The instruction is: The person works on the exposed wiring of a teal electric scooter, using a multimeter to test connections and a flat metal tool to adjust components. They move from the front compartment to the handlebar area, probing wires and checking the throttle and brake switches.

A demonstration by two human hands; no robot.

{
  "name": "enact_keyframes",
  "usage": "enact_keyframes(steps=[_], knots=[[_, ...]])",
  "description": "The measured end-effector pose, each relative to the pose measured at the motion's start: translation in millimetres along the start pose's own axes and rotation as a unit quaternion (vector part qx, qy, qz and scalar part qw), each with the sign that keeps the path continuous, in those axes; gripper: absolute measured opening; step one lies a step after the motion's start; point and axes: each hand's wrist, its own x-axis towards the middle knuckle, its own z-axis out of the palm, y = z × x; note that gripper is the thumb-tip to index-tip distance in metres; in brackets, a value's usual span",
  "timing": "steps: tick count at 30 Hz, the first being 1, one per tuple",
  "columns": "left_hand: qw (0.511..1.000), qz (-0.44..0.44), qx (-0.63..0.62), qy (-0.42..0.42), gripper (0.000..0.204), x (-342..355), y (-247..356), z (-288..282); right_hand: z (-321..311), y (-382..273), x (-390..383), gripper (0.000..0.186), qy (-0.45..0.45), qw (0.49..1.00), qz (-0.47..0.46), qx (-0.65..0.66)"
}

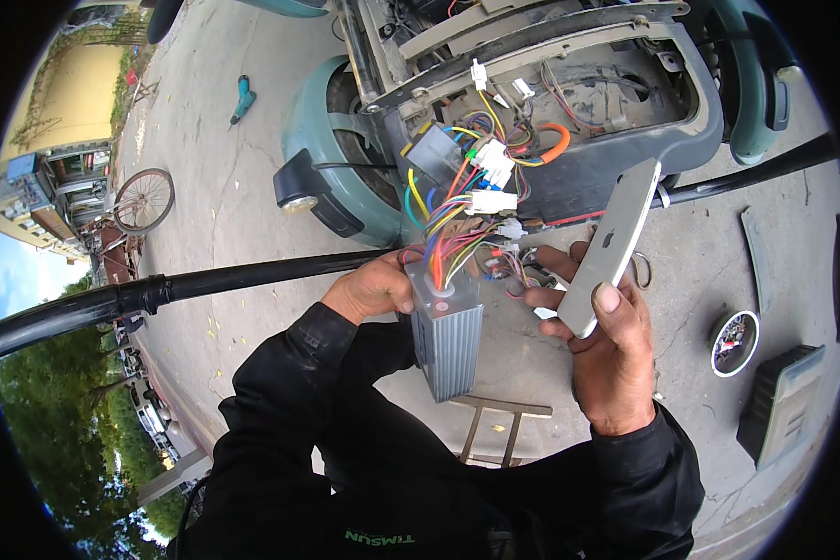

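Observation:
My left hand (pixel 373 287) grips the top end of a finned grey metal controller box (pixel 450 345), which hangs tilted in front of me. Out of its upper end runs a bundle of coloured wires (pixel 446 245). These lead to white plastic connectors (pixel 491 202) beside the open body of a vehicle. In my right hand (pixel 616 359) is a silver-white smartphone (pixel 611 247), held between thumb and fingers with its back toward me. The phone is to the right of the box and does not touch it. My left fingers are partly hidden behind the box.
The vehicle's open compartment (pixel 607 89) and green fender (pixel 322 201) stand ahead. A black pole (pixel 224 278) crosses at left. On the ground are a teal power drill (pixel 243 100), a round tub of small parts (pixel 735 343), a dark plastic bin (pixel 780 406) and a metal frame (pixel 501 408).

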Motion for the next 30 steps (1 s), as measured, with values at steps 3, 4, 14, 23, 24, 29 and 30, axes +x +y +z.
enact_keyframes(steps=[3,4,14,23,24,29,30], knots=[[0.999,0.012,-0.025,-0.029,0.093,1.2,-6.8,-9.4,2.6,8.5,-1.1,0.069,-0.001,1.0,0.017,0.022],[0.999,0.02,-0.03,-0.021,0.092,1.0,-10.2,-12.0,4.1,11.7,-1.8,0.07,-0.001,1.0,0.009,0.017],[0.998,-0.002,-0.045,0.037,0.07,0.0,-9.3,-1.0,6.6,24.5,-7.2,0.073,0.018,0.999,0.027,0.004],[0.999,-0.016,0.016,0.033,0.076,0.7,9.2,22.2,11.0,18.8,-4.0,0.091,-0.102,0.993,0.044,0.029],[0.999,-0.02,0.022,0.038,0.076,0.9,10.8,26.3,11.2,17.9,-3.7,0.091,-0.109,0.993,0.041,0.027],[0.994,-0.032,0.091,0.057,0.068,1.7,16.4,49.2,11.0,13.7,-3.4,0.089,-0.132,0.99,0.03,0.045],[0.993,-0.023,0.099,0.06,0.069,3.0,16.6,53.1,11.4,14.0,-3.7,0.089,-0.129,0.99,0.032,0.04]])
